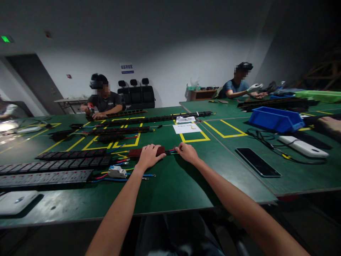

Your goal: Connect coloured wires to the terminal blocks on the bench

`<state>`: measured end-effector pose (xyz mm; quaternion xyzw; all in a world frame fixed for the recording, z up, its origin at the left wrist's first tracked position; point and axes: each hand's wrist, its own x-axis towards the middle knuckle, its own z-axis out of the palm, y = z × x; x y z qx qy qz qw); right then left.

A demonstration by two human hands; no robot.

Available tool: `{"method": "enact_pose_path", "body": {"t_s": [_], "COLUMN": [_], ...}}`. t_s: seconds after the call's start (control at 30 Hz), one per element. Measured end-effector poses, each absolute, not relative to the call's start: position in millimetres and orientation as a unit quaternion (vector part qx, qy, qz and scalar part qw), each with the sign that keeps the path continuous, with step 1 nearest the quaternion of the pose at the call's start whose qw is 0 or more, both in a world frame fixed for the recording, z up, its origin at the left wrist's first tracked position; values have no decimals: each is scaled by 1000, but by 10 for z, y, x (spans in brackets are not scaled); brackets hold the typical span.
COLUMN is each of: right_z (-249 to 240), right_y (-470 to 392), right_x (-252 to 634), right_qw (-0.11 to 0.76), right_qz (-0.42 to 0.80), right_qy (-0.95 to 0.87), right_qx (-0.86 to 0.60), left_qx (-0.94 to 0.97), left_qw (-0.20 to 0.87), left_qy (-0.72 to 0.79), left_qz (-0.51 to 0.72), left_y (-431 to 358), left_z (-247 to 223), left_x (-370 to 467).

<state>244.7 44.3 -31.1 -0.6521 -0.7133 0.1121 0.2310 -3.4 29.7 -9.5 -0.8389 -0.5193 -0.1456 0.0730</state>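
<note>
The dark red block [135,153] lies on the green table [173,193], beyond the near edge and beside the power strips' wire ends; the left hand [150,155] is spread palm down over it, though whether this grip clasps or merely presses I cannot tell; the right hand [187,152] appears to pinch the thin wires [171,151] at the block's right end; the step in hand seems to be arranging these wires; the next move likely calls for a steady block and careful fingertip control.
</note>
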Motion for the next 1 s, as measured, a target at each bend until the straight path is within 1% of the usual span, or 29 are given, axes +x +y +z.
{"method": "enact_pose_path", "body": {"t_s": [0.6,1.0], "right_z": [-285,-280], "right_y": [423,417], "right_x": [2451,2445], "right_qw": [223,222], "right_qz": [114,109], "right_qy": [-715,-715], "right_qx": [-653,-653], "left_qx": [-839,-838], "left_qw": [58,66], "left_qy": [-523,-522], "left_qz": [-142,-142], "left_y": [284,281], "left_z": [-76,-71], "left_x": [-30,-21]}}
